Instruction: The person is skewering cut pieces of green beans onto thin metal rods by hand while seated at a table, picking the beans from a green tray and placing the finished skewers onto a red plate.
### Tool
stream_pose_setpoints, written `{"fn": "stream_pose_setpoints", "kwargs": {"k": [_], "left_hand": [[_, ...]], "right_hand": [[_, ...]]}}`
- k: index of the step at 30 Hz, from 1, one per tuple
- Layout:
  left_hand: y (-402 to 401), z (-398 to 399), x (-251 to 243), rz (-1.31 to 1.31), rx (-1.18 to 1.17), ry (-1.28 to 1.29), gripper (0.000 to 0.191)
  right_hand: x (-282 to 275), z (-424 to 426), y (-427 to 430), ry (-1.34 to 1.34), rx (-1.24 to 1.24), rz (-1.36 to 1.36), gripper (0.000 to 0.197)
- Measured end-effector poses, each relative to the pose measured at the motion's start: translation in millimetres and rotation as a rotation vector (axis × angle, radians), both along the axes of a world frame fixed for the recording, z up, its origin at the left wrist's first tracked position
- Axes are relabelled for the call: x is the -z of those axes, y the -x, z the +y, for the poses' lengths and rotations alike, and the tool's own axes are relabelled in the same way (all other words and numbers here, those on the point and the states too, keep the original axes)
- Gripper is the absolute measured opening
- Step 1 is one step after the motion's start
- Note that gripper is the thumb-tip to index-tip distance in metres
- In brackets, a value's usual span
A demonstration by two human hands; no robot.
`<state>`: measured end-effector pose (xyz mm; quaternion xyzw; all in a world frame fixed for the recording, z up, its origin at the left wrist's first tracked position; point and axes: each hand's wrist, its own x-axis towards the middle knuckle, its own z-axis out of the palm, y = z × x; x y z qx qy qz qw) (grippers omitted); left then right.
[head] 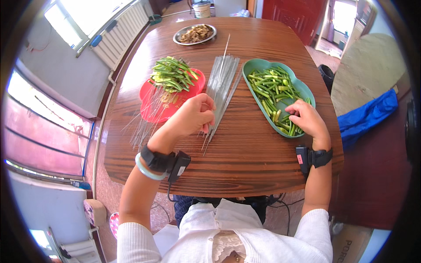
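My left hand [200, 113], its fingers curled, is over the near part of a bundle of thin metal skewers [220, 74]. One skewer [226, 47] runs up from its fingers and sticks out past the bundle's far end. My right hand [307, 116] reaches over the near right side of a green cloud-shaped tray [301, 85] of cut green stems [271, 83], possibly garlic shoots. Its fingertips are down among the stems; whether they grip one cannot be seen. At left, a red plate [148, 98] carries skewers threaded with stem pieces [172, 74], bare ends pointing toward me.
An oval metal dish [177, 36] of brown food stands at the far edge of the wooden table [230, 171]. Black devices are strapped to my left wrist [179, 166] and right wrist [304, 159]. A blue cloth [365, 115] lies beyond the table's right side. Cables [289, 210] hang below.
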<state>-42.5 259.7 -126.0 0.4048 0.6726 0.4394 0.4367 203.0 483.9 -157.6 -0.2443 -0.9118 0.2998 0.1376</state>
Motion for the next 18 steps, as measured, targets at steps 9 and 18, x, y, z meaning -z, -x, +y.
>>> {"fn": "stream_pose_setpoints", "kwargs": {"k": [9,18], "left_hand": [[-41.2,0.0,2.6,-0.646,0.011,-0.173,0.005],[-50.2,-12.1,16.7,-0.593,0.27,-0.054,0.022]], "right_hand": [[3.3,6.0,6.7,0.199,0.107,0.145,0.013],[9.4,13.7,8.6,0.71,0.161,0.451,0.025]]}}
